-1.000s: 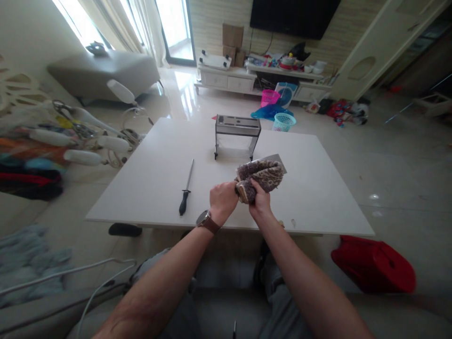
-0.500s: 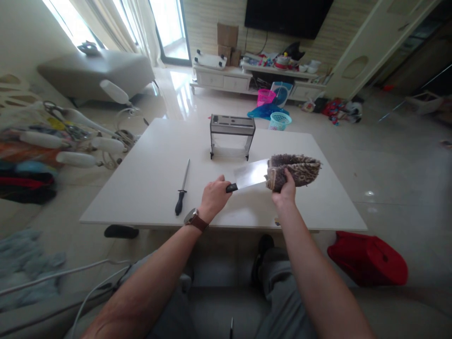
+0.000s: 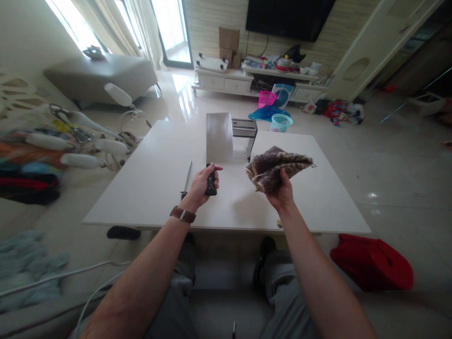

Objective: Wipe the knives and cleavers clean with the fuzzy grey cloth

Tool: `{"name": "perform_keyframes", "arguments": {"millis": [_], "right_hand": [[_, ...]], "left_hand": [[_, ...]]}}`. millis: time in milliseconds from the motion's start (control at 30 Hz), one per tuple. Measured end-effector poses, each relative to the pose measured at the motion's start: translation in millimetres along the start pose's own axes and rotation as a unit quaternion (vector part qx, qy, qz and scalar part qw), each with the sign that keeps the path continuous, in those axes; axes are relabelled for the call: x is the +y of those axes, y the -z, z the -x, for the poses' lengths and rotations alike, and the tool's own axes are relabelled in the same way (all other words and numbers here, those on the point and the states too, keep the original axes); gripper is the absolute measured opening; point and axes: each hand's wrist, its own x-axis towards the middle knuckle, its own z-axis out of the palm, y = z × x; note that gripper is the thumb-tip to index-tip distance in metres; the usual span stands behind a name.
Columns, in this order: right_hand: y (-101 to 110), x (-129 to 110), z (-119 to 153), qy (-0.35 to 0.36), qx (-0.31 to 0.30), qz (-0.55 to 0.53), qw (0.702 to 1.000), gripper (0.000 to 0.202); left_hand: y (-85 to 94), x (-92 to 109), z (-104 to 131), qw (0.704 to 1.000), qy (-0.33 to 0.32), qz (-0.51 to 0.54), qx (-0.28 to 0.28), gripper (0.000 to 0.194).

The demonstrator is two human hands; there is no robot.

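My left hand (image 3: 204,184) grips the black handle of a cleaver (image 3: 219,139), whose broad blade points up and away over the white table (image 3: 134,188). In my right hand (image 3: 281,193) is a folded brown and grey cloth (image 3: 278,167), held off to the right and apart from the blade. Behind the blade stands a grey metal knife rack (image 3: 244,126), partly hidden by it. A sharpening rod (image 3: 188,175) lies on the table beside my left wrist, its handle mostly covered by my hand and arm.
Past the table's far edge are a light blue basket (image 3: 281,123) and a pink basket (image 3: 267,99). A red stool-like object (image 3: 372,262) is on the floor near the table's right front corner. White lamp arms (image 3: 111,146) reach in at the left.
The cleaver has come away from the cloth and swung from pointing right to pointing up. My left hand moved left. The cloth shifted slightly left and its folds opened out.
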Motion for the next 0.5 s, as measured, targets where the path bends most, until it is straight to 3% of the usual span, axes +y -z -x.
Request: {"name": "perform_keyframes", "arguments": {"millis": [233,400,500], "right_hand": [[-2,28,3,-0.059,-0.016,0.047,0.997,0.054],[-1,31,3,-0.084,-0.003,0.048,0.995,0.049],[2,33,1,-0.083,0.019,0.055,0.995,0.046]], "left_hand": [[-0.5,-5,5,0.992,0.041,-0.087,-0.087,0.050],[-11.4,-10,14,0.964,0.088,-0.186,-0.168,0.051],[-15.0,-16,16,0.954,0.107,-0.207,-0.189,0.051]]}}
